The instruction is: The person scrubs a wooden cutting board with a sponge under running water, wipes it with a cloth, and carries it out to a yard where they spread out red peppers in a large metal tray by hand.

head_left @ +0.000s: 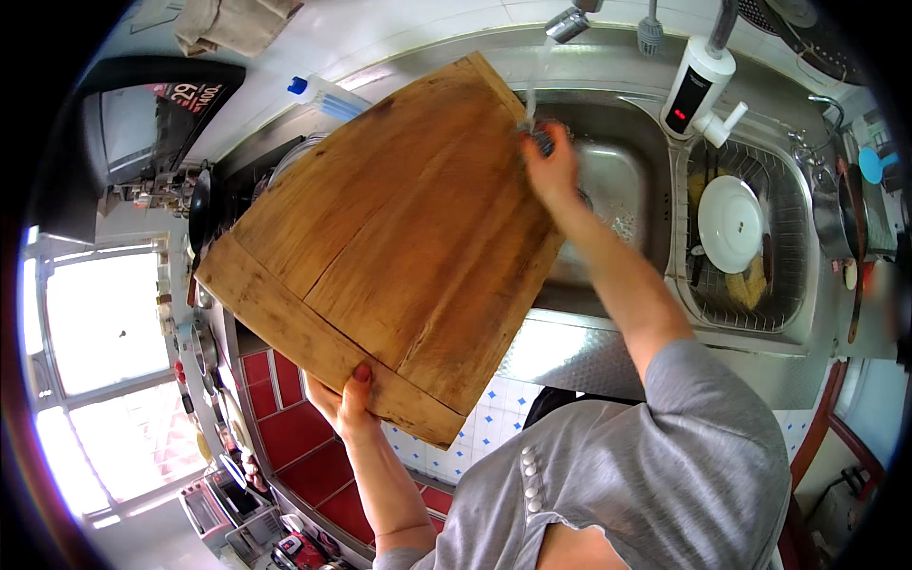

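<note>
A large wooden board [399, 228] with end battens and long cracks is tilted over the left side of a steel sink basin [613, 185]. My left hand [356, 402] grips its near end batten, thumb on top and fingers hidden beneath. At the board's far right edge, my right hand [552, 160] holds a dark grey scouring pad [543, 140]. Water runs from the metal faucet [568, 26] down onto the pad and the fingers.
Right of the basin, a wire dish rack [784, 249] holds a white plate [729, 224] and a yellow cloth [747, 288]. A white water heater tap [698, 85] stands between them. Behind the board lies a blue-capped bottle [320, 94]; a hanging brush [649, 35] is near the faucet.
</note>
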